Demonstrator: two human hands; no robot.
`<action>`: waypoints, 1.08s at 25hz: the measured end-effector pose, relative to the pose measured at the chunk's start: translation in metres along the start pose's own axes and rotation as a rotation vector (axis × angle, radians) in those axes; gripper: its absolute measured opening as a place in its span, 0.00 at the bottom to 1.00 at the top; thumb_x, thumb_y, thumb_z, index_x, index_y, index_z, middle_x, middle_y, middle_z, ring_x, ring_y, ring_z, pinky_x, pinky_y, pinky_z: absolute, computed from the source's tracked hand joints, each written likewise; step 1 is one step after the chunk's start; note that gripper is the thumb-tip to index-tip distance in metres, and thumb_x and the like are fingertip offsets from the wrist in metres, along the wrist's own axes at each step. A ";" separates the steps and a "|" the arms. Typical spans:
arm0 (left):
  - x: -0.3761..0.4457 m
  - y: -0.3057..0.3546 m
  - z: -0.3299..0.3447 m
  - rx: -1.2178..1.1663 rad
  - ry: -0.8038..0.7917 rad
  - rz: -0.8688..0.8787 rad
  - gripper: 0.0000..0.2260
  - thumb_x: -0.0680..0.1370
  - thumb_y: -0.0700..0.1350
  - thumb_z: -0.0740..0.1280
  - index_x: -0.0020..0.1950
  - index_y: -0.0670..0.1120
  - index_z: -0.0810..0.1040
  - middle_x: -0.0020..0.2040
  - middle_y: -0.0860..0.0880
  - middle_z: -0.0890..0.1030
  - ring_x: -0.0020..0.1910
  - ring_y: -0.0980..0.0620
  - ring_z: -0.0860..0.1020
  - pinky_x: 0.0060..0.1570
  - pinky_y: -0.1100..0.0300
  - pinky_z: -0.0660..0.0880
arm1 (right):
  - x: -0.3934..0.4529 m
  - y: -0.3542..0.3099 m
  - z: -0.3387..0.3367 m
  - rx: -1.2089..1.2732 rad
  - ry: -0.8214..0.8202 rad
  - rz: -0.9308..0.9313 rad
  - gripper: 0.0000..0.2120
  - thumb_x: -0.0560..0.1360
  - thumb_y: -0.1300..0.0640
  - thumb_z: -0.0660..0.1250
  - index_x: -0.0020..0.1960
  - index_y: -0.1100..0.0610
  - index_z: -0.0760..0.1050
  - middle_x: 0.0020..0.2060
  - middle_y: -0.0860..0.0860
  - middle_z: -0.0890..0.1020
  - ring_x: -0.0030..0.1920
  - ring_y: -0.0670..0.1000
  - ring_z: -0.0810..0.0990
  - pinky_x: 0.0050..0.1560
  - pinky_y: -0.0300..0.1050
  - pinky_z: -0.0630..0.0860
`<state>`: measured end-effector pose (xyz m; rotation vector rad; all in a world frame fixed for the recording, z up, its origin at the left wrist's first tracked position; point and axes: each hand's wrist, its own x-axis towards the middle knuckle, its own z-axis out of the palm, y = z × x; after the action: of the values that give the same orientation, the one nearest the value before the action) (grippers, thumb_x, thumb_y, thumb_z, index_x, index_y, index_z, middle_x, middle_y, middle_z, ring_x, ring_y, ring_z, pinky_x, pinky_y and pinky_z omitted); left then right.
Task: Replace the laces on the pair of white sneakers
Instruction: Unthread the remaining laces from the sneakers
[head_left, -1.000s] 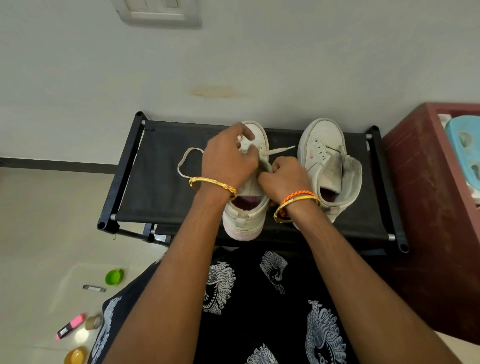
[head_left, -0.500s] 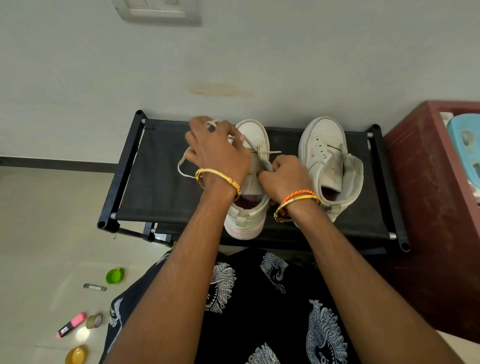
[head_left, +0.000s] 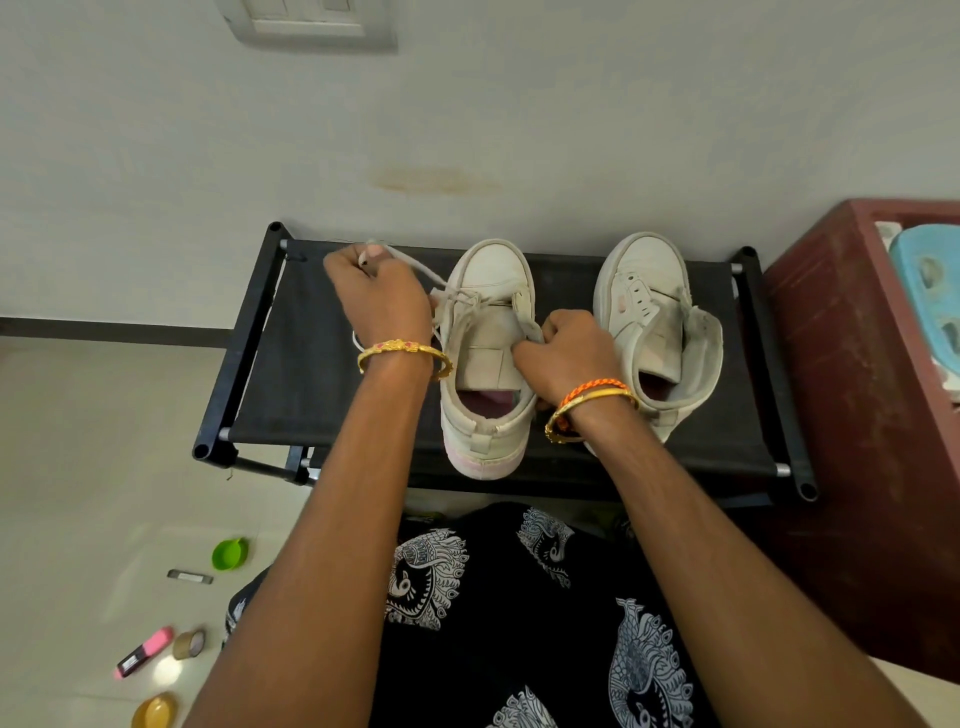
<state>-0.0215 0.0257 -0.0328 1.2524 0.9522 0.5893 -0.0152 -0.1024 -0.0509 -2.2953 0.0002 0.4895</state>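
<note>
Left hand (head_left: 375, 304) pinching lace (head_left: 423, 271), pulled out and away to the left of the left sneaker (head_left: 488, 358); lace runs taut from fingers to the lowest eyelets near the toe. Right hand (head_left: 569, 353) gripping that sneaker's right eyelet flap, pinning it on the black fabric rack (head_left: 322, 374). Right sneaker (head_left: 657, 332) just beside, tongue up, no lace visible. Probably drawing lace through: pull in line with the eyelet, keep flap braced, avoid twisting the flat lace, even up both ends.
</note>
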 end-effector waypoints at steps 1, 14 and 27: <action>-0.001 -0.002 -0.004 0.151 0.005 0.046 0.08 0.77 0.39 0.61 0.55 0.45 0.64 0.47 0.48 0.70 0.36 0.52 0.74 0.36 0.57 0.77 | 0.000 0.000 0.001 -0.005 0.001 -0.004 0.15 0.73 0.58 0.66 0.33 0.54 0.62 0.28 0.48 0.67 0.28 0.44 0.66 0.25 0.34 0.60; -0.008 -0.007 -0.032 1.201 -0.572 0.071 0.19 0.74 0.55 0.63 0.65 0.60 0.70 0.72 0.44 0.61 0.71 0.40 0.56 0.68 0.41 0.54 | 0.014 -0.025 0.016 -0.365 0.112 -0.363 0.13 0.77 0.58 0.62 0.61 0.56 0.77 0.62 0.56 0.71 0.62 0.57 0.66 0.59 0.51 0.71; -0.010 -0.022 -0.020 1.245 -0.656 0.138 0.22 0.81 0.47 0.54 0.75 0.54 0.58 0.77 0.39 0.44 0.76 0.43 0.38 0.73 0.46 0.41 | 0.035 -0.020 0.028 -0.102 0.261 -0.252 0.06 0.73 0.59 0.68 0.45 0.56 0.84 0.48 0.54 0.82 0.48 0.49 0.78 0.33 0.28 0.62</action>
<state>-0.0461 0.0220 -0.0519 2.4130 0.6206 -0.4446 0.0104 -0.0641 -0.0662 -2.4002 -0.1869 0.0601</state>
